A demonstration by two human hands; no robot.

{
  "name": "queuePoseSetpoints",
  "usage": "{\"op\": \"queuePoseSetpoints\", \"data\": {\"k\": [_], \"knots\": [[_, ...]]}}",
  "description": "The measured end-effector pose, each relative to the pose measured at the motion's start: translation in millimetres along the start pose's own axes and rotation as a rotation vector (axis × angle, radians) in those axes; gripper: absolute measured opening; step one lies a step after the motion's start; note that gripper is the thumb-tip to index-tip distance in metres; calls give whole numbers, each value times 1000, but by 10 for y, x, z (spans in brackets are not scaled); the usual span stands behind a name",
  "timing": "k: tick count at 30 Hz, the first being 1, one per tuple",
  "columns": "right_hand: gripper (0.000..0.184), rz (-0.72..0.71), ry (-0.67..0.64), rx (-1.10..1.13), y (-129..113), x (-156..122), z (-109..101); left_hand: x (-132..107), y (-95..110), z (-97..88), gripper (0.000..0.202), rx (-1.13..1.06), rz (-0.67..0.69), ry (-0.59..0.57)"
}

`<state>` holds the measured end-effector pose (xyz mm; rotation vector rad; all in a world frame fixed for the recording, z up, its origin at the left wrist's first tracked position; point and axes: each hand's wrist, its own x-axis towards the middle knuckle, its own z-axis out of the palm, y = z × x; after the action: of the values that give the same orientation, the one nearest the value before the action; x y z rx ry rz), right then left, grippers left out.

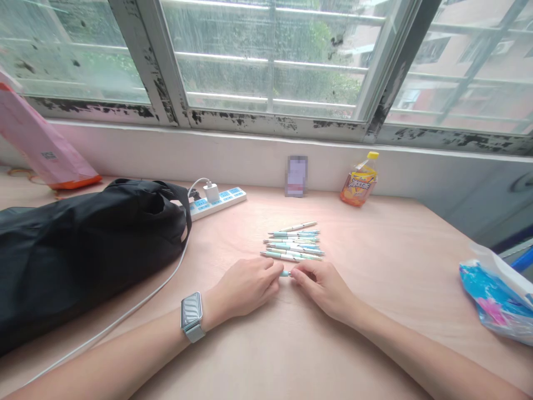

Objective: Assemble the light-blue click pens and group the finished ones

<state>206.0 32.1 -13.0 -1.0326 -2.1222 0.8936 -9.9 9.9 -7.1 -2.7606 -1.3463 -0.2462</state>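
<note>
Between my two hands is a light blue pen point(285, 274), of which only a short length shows. My left hand point(252, 284) is wrapped round its barrel, the fingers closed and the knuckles up. At the other end, my right hand point(322, 286) pinches the silvery tip between thumb and forefinger. Just beyond my hands, several pens point(293, 244) in white, pale green and blue lie side by side in a loose stack on the wooden table point(275, 350). A smartwatch point(192, 315) with a metal band sits on my left wrist.
A black bag point(91, 244) covers the left side, beside a power strip point(225, 201) with a white charger point(211, 192) and cable. A phone point(296, 176) and drink bottle point(360, 180) stand by the wall. A blue plastic packet point(495, 294) lies right; a pink bag point(45, 139) stands far left.
</note>
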Motion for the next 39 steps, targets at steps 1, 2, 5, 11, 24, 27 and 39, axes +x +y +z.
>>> {"op": "queuePoseSetpoints", "data": {"k": [1,2,5,11,24,27,39], "knots": [[25,-5,-18,-11,6,6,-9,2,0,2,14,4,0,-3],[20,-4,-25,-8,15,12,-20,4,-2,4,14,5,-4,-4],[10,24,15,49,50,31,-54,6,-16,12,16,-6,-39,17],[14,65,81,125,86,52,-54,2,-35,3,30,-26,-145,57],[16,197,236,292,83,53,-57,-10,-29,8,26,-40,-58,15],[15,171,191,270,86,51,-52,-4,-33,4,21,-102,-58,26],[10,72,176,83,91,9,-49,-15,-16,33,20,-27,-30,34]]}}
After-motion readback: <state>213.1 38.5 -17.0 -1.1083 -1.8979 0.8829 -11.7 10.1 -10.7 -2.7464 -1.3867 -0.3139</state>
